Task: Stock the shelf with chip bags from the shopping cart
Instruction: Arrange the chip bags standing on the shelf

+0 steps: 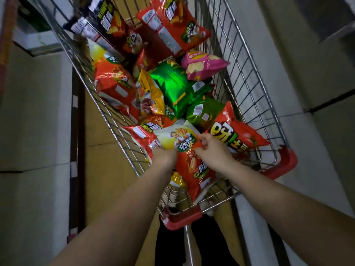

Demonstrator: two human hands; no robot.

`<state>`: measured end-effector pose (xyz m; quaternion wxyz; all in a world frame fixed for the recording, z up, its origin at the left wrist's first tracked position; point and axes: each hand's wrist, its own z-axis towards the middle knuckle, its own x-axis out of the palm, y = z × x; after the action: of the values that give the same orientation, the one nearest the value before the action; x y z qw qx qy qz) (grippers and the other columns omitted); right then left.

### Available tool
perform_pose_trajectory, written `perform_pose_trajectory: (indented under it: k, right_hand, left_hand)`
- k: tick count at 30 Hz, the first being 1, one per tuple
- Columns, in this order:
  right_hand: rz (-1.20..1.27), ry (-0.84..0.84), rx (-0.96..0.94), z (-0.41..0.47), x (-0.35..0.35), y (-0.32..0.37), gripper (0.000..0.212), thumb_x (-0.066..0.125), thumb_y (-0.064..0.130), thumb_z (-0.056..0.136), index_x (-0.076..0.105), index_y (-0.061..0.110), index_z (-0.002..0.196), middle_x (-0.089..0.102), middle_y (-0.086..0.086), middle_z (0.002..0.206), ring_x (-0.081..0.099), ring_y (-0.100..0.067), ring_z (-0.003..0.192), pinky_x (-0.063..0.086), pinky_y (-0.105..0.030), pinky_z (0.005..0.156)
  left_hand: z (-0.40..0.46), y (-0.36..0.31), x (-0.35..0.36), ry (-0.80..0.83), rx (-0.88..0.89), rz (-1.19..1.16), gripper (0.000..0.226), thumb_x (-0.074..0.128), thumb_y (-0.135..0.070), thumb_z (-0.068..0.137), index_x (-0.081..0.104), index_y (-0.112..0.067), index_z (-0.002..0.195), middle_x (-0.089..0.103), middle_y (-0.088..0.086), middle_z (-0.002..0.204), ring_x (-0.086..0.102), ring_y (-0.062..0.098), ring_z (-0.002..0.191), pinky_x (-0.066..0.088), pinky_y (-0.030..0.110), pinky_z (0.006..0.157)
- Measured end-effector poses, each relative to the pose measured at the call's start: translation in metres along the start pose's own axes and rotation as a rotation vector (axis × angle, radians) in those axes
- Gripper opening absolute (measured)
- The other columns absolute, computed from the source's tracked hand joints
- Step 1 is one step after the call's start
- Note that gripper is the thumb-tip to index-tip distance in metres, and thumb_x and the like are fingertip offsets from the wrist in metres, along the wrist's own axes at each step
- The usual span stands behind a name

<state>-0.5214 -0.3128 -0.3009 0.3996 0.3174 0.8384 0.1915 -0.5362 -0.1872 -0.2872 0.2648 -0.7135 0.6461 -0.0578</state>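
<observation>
Dim, soft-focus, wide-angle edge distortion

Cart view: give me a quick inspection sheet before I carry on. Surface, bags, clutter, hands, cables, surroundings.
Surface: wire cart with red corner bumpers.
Job's things: cart piled with chip bags, mostly red, plus green bags, a pink bag, a white-yellow bag and a red bag nearest the hands.
Clutter: nothing seen.
Hands: left hand and right hand both grip the near bags; which bag each holds is unclear.
Cables: nothing seen.
Surroundings: cardboard boxes left, pale floor right; no shelf visible.
</observation>
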Motion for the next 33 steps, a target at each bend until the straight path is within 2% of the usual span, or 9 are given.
perform_pose_trajectory:
  k: [3, 8, 14, 19, 23, 25, 27, 30, 33]
  right_hand:
    - [-0.015, -0.015, -0.009, 0.001, 0.007, -0.002, 0.049, 0.053, 0.025, 0.091, 0.041, 0.019, 0.138, 0.050, -0.010, 0.131, 0.050, -0.027, 0.117, 0.041, -0.032, 0.091]
    - [-0.096, -0.006, -0.060, 0.000, 0.011, -0.002, 0.063, 0.056, 0.032, 0.089, 0.028, 0.022, 0.144, 0.045, -0.010, 0.137, 0.046, -0.029, 0.123, 0.038, -0.032, 0.093]
    - [0.042, 0.077, 0.066, 0.011, 0.011, -0.001, 0.111, 0.080, 0.047, 0.063, 0.012, 0.019, 0.147, 0.039, -0.013, 0.139, 0.044, -0.031, 0.124, 0.039, -0.041, 0.102]
    - [0.460, -0.069, 0.081, 0.018, -0.013, -0.002, 0.072, 0.084, 0.017, 0.061, 0.048, 0.016, 0.124, 0.064, -0.005, 0.109, 0.062, -0.025, 0.099, 0.049, -0.042, 0.092]
    - [0.841, 0.162, -0.006, 0.003, -0.030, 0.012, 0.048, 0.076, -0.001, 0.057, 0.064, 0.015, 0.100, 0.073, -0.005, 0.086, 0.069, -0.019, 0.077, 0.055, -0.029, 0.075]
    - [1.073, 0.280, -0.010, -0.003, -0.033, 0.018, 0.027, 0.061, 0.001, 0.053, 0.072, 0.012, 0.076, 0.070, -0.002, 0.064, 0.067, -0.013, 0.056, 0.052, -0.018, 0.054]
    - [1.195, 0.305, 0.017, -0.002, -0.032, 0.019, 0.021, 0.057, 0.000, 0.051, 0.074, 0.012, 0.056, 0.069, -0.001, 0.057, 0.065, -0.012, 0.050, 0.050, -0.017, 0.048]
    - [1.202, 0.291, 0.115, -0.001, -0.020, 0.017, 0.014, 0.060, 0.010, 0.069, 0.074, 0.013, 0.070, 0.071, -0.002, 0.068, 0.068, -0.014, 0.061, 0.055, -0.021, 0.060]
    - [1.050, 0.212, 0.231, 0.000, -0.003, 0.010, 0.018, 0.060, 0.028, 0.086, 0.064, 0.018, 0.101, 0.071, -0.002, 0.096, 0.066, -0.018, 0.091, 0.053, -0.033, 0.080]
  left_hand:
    - [0.009, 0.003, 0.006, 0.011, -0.040, -0.025, 0.036, 0.055, -0.014, 0.094, 0.046, -0.003, 0.127, 0.063, 0.015, 0.102, 0.056, 0.017, 0.069, 0.038, 0.025, 0.049]
    - [0.016, 0.003, 0.010, 0.019, -0.089, -0.135, 0.059, 0.062, -0.029, 0.078, 0.046, -0.008, 0.131, 0.064, 0.013, 0.107, 0.062, 0.025, 0.080, 0.044, 0.027, 0.057]
    - [-0.006, -0.024, 0.011, 0.140, 0.116, -0.088, 0.017, 0.043, -0.027, 0.094, 0.052, -0.017, 0.084, 0.054, 0.002, 0.080, 0.049, 0.016, 0.064, 0.031, 0.026, 0.051]
    - [-0.004, -0.034, -0.003, 0.197, 0.278, -0.011, 0.021, 0.047, -0.025, 0.095, 0.053, -0.016, 0.113, 0.061, 0.001, 0.110, 0.058, 0.015, 0.096, 0.045, 0.029, 0.078]
    - [0.005, -0.036, -0.020, 0.225, 0.274, -0.049, 0.060, 0.069, -0.032, 0.084, 0.037, -0.019, 0.133, 0.056, -0.005, 0.098, 0.056, 0.005, 0.075, 0.045, 0.007, 0.047]
    - [0.006, -0.041, -0.023, 0.343, 0.183, -0.100, 0.097, 0.082, -0.048, 0.061, 0.037, -0.015, 0.140, 0.067, 0.000, 0.106, 0.070, 0.015, 0.081, 0.053, 0.013, 0.056]
    - [0.005, -0.045, -0.027, 0.419, 0.177, -0.046, 0.095, 0.085, -0.050, 0.056, 0.047, -0.019, 0.137, 0.073, 0.002, 0.105, 0.072, 0.015, 0.085, 0.058, 0.024, 0.065]
    - [0.001, -0.053, -0.032, 0.339, 0.262, 0.014, 0.065, 0.075, -0.035, 0.071, 0.051, -0.018, 0.129, 0.072, 0.001, 0.098, 0.071, 0.013, 0.075, 0.057, 0.022, 0.060]
    - [0.008, -0.057, -0.035, 0.134, 0.418, 0.141, 0.075, 0.082, -0.033, 0.069, 0.044, -0.019, 0.132, 0.064, -0.001, 0.109, 0.066, 0.015, 0.090, 0.057, 0.028, 0.072]
